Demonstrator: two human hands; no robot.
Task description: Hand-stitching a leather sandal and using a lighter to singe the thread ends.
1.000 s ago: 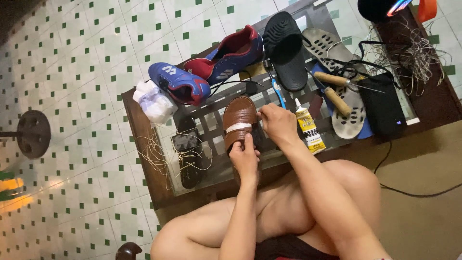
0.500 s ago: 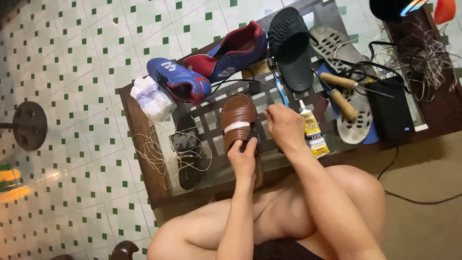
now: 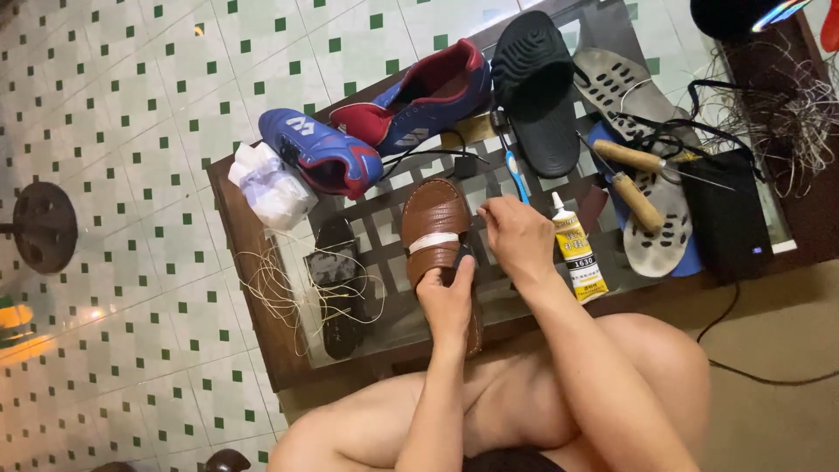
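While the left hand (image 3: pixel 447 297) pins the brown sandal (image 3: pixel 434 234) flat at the tabletop's (image 3: pixel 229 203) near edge, the right hand (image 3: pixel 516 236) pinches at its strap; looks like gluing prep, with the glue tube (image 3: pixel 577 252) just right, so steady pressure matters next.

Your right hand (image 3: pixel 517 238) has lifted slightly off the brown sandal (image 3: pixel 434 232) and now hovers just beside its right edge, fingers pinched together, where a second ago it pressed down on the strap. Your left hand (image 3: pixel 447 297) has slid a little further up the sandal's heel end. Your head has shifted, so the low glass table (image 3: pixel 262 288) sits lower and more central in view.
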